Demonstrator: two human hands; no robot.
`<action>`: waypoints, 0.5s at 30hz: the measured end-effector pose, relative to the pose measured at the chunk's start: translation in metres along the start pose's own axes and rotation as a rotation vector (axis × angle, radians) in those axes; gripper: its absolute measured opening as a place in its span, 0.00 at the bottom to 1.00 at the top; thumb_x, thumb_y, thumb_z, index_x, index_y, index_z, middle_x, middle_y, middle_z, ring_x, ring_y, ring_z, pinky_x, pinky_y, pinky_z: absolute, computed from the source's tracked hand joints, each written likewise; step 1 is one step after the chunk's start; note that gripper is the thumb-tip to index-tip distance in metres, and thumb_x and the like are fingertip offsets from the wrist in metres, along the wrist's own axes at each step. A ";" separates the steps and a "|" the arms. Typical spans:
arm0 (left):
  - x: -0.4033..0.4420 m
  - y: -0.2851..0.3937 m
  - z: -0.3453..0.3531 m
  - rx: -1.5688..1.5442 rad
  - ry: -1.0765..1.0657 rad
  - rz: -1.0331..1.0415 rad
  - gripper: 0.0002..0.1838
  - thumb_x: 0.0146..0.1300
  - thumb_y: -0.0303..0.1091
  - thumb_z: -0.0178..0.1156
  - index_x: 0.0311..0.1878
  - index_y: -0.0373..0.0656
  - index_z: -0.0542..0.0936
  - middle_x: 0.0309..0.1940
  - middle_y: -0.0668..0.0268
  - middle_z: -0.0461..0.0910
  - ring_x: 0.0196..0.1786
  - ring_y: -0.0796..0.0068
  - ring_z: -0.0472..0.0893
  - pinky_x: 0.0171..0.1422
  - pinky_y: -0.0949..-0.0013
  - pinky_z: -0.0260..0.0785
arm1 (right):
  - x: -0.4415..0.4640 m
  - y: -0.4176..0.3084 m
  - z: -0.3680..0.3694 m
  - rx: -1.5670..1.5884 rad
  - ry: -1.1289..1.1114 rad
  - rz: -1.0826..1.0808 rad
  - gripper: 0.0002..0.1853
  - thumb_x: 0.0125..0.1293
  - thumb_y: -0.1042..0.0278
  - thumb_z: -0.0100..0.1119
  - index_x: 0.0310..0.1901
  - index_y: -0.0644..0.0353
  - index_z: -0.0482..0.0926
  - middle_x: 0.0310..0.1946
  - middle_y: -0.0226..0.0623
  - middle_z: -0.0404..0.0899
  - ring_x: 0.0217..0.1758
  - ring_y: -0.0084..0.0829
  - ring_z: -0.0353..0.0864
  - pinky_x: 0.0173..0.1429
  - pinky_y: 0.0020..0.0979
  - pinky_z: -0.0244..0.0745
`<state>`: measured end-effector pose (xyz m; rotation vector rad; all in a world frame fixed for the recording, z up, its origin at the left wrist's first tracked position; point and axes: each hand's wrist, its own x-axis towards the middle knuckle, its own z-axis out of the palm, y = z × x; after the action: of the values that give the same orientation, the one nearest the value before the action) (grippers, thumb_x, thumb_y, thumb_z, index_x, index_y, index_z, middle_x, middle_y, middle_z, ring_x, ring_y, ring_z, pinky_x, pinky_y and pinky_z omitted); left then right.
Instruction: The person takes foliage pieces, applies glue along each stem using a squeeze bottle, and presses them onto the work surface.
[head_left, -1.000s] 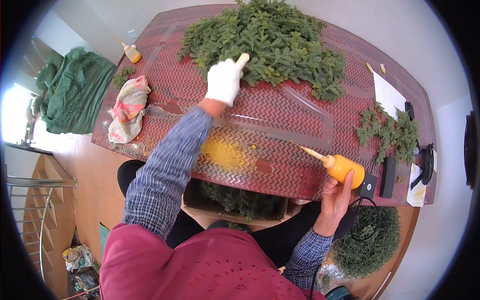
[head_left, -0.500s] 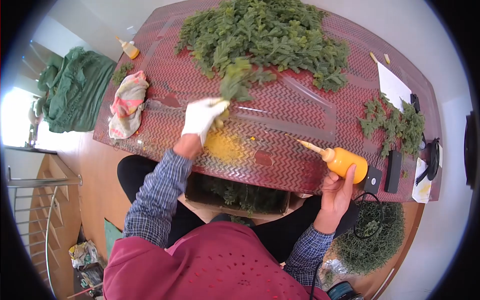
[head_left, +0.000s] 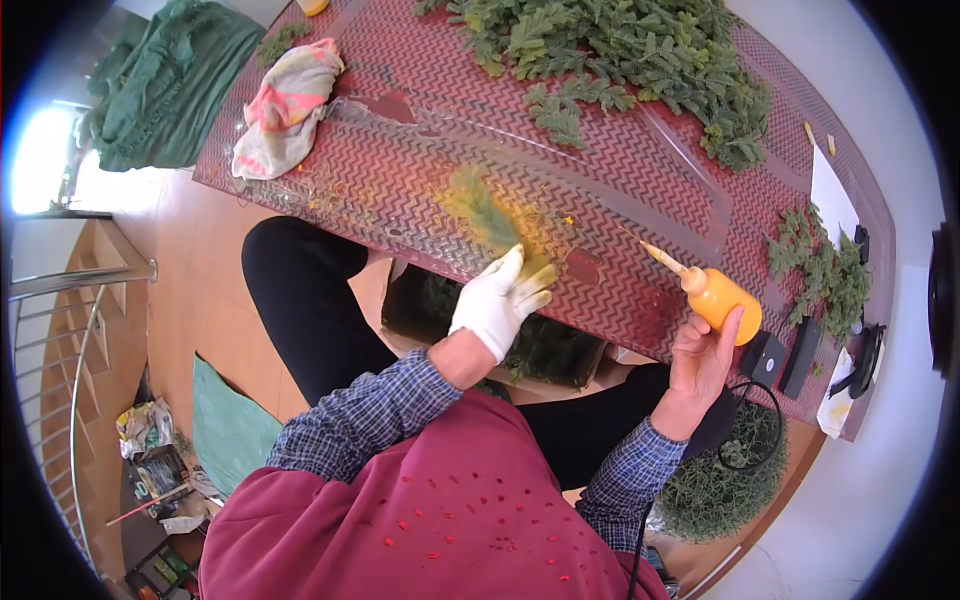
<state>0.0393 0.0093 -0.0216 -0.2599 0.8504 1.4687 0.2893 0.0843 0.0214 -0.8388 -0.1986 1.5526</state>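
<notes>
A: Sprig [head_left: 482, 208]?
B: Over worktop [head_left: 385, 195], near side; left grip [head_left: 495, 308] pinches its base. Likely light, bendy; hold by the stem end. Long axis slants, tip forward-left.
A: Bottle [head_left: 728, 306]?
B: Right grip [head_left: 698, 362] wraps its body. Probably squeezable; hold mid-body. Nozzle [head_left: 664, 257] aims forward-left, along long axis.

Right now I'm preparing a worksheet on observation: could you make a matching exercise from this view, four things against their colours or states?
Things:
1. Left hand
2. Squeeze bottle
3. Right hand
4. Crumpled cloth

Colours or states:
A. Bare
B. Pale with pink patches
C. In a mostly white glove
D. Orange-yellow

Pairs: 1-C, 2-D, 3-A, 4-B
</notes>
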 end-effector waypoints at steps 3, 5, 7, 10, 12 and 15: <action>0.002 -0.001 0.011 -0.008 -0.018 -0.049 0.22 0.70 0.45 0.57 0.59 0.41 0.70 0.57 0.57 0.75 0.57 0.61 0.77 0.54 0.61 0.72 | 0.003 0.004 -0.003 0.003 -0.009 0.010 0.21 0.71 0.59 0.57 0.58 0.64 0.70 0.44 0.43 0.80 0.26 0.24 0.74 0.28 0.21 0.74; 0.000 0.000 0.011 -0.012 -0.046 -0.090 0.25 0.70 0.47 0.56 0.61 0.40 0.69 0.57 0.56 0.74 0.57 0.61 0.77 0.54 0.62 0.72 | 0.003 0.004 -0.001 0.001 -0.001 0.007 0.21 0.71 0.59 0.57 0.58 0.64 0.70 0.44 0.43 0.80 0.26 0.24 0.74 0.28 0.21 0.74; -0.005 0.004 0.008 0.044 -0.135 -0.192 0.27 0.70 0.48 0.55 0.64 0.39 0.67 0.57 0.56 0.75 0.54 0.62 0.79 0.52 0.63 0.73 | 0.003 0.005 0.000 0.002 0.005 0.005 0.21 0.71 0.60 0.57 0.59 0.64 0.70 0.44 0.43 0.80 0.26 0.24 0.74 0.28 0.21 0.74; -0.025 0.017 0.005 0.322 -0.219 -0.359 0.25 0.71 0.46 0.55 0.61 0.37 0.72 0.49 0.56 0.80 0.45 0.66 0.83 0.44 0.67 0.75 | 0.003 0.005 -0.001 0.012 0.012 0.004 0.21 0.71 0.59 0.56 0.59 0.64 0.70 0.45 0.44 0.79 0.26 0.24 0.74 0.28 0.21 0.74; -0.046 0.044 0.020 0.648 -0.235 -0.233 0.22 0.70 0.43 0.56 0.58 0.36 0.75 0.44 0.58 0.82 0.41 0.68 0.83 0.41 0.69 0.75 | 0.003 0.004 -0.002 0.010 -0.010 0.014 0.22 0.71 0.59 0.56 0.59 0.64 0.69 0.44 0.43 0.79 0.27 0.23 0.74 0.29 0.21 0.74; -0.040 0.063 0.008 1.349 -0.068 0.674 0.14 0.64 0.30 0.63 0.51 0.36 0.81 0.34 0.64 0.85 0.33 0.77 0.83 0.37 0.74 0.76 | 0.002 0.003 -0.002 -0.002 -0.003 0.019 0.22 0.72 0.58 0.55 0.60 0.64 0.69 0.42 0.43 0.78 0.28 0.23 0.74 0.29 0.21 0.74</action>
<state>-0.0124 -0.0073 0.0303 1.1638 1.7643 1.1484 0.2887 0.0845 0.0176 -0.8422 -0.1940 1.5720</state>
